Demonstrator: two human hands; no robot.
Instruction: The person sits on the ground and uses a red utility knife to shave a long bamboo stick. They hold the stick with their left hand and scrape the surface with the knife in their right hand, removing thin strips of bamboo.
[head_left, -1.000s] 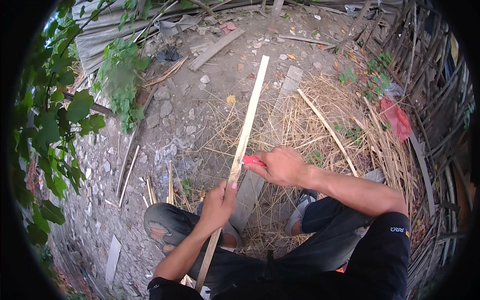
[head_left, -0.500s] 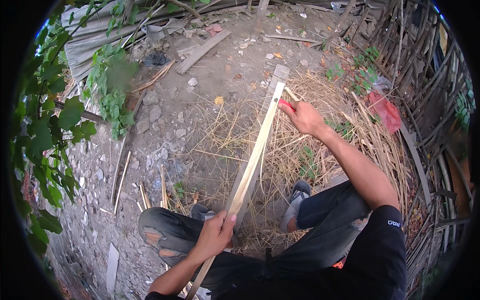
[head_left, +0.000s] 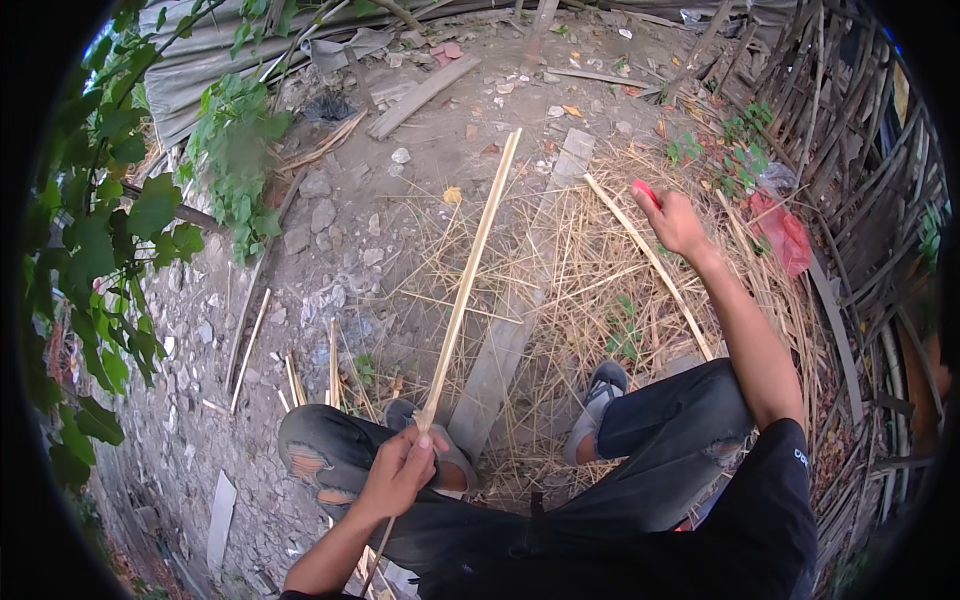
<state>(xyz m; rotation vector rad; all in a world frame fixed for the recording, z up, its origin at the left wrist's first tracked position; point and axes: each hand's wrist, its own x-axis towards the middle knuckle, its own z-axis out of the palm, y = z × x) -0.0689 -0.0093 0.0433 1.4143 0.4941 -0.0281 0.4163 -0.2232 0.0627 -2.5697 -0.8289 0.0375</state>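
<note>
— Indoors or out?
— Out, in soft, even daylight.
— Underfoot?
— Bare grey-brown earth (head_left: 445,140), strewn with stones (head_left: 322,214) on the left and dry straw (head_left: 600,262) on the right.
— And around the edges?
— To the right, fence-like, rough sticks (head_left: 838,160); to the far left, grey sheeting (head_left: 200,85); nearer, green leaves (head_left: 100,240) hanging along the left side.

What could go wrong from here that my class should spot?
The right hand holds a red tool; if sharp, it might cut the bare left hand. The pale wooden strip in that hand could leave splinters. Loose straw-like pieces around the shoes might slide underfoot.
</note>
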